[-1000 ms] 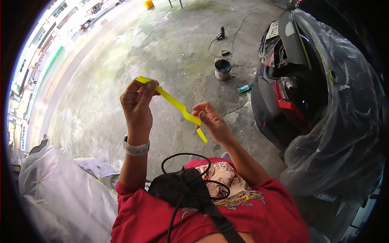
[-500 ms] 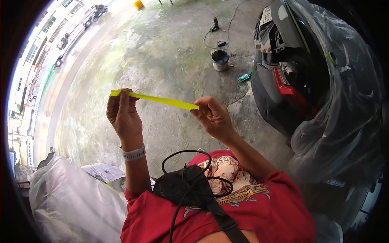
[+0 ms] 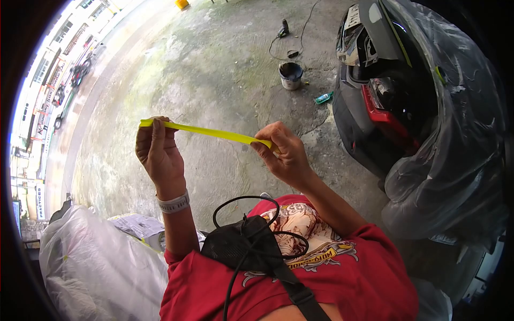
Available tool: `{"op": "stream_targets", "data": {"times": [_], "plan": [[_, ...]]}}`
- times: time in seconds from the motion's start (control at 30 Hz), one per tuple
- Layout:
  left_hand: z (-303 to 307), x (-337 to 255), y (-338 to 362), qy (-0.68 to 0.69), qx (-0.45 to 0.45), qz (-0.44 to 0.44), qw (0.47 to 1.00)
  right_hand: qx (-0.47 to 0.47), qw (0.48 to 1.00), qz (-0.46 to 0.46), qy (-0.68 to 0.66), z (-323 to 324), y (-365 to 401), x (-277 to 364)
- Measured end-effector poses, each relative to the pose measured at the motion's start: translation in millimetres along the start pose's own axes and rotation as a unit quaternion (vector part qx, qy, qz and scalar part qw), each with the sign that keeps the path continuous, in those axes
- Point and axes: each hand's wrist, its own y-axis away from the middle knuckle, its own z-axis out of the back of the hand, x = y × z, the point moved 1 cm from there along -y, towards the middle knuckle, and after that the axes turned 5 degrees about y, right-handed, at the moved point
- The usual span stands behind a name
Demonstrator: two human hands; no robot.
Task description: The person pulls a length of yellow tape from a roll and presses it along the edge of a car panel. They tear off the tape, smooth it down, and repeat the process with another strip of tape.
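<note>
A strip of bright yellow masking tape (image 3: 214,133) stretches between my two hands above the concrete floor. My left hand (image 3: 159,160) pinches it between thumb and fingers, and a short end sticks out to the left. The strip's other end sits in the pinch of my right hand (image 3: 286,152), slightly lower, with some of the tape hidden by the fingers. Between the hands the tape runs nearly straight, sloping down to the right. It touches nothing else.
To the right stands a dark car (image 3: 356,117) with a red tail light (image 3: 385,115), partly draped in clear plastic sheeting (image 3: 444,171). A bucket (image 3: 290,76), a green bottle (image 3: 324,98) and a corded power tool (image 3: 283,28) rest on the floor. Plastic sheeting (image 3: 101,262) also covers something lower left.
My left hand has shifted slightly left with its end of the tape. The right hand has rolled a little, and its fingers now cover the tape's right end. The tape stays pinched in both.
</note>
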Motion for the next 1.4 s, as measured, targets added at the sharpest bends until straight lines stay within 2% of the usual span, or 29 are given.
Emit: {"op": "stream_targets", "data": {"times": [0.63,0.87,0.93,0.97,1.03,1.17,1.23,1.4], "plan": [[0,3,-5,0.016,0.002,0.019,1.0,0.002,0.999,-0.028,-0.03,4,2,6],[-6,7,-5,0.0,-0.041,0.032,0.999,0.013,0.997,-0.042,-0.058,3,3,4],[-4,9,-6,-0.017,-0.058,0.03,0.998,0.054,0.983,-0.139,-0.108,0,8,0],[1,13,-8,-0.033,-0.056,0.038,0.997,0.058,0.983,-0.138,-0.108,-1,9,-1],[0,19,-11,-0.055,-0.075,0.048,0.995,0.079,0.953,-0.213,-0.199,-3,11,-4],[6,35,-16,-0.065,-0.071,0.076,0.992,0.077,0.954,-0.197,-0.211,-6,12,-13],[-1,40,-17,-0.069,-0.076,0.083,0.991,0.077,0.922,-0.269,-0.269,-5,14,-16],[-19,59,-23,-0.074,-0.071,0.118,0.988,0.04,0.926,-0.285,-0.245,7,18,-24]]}}
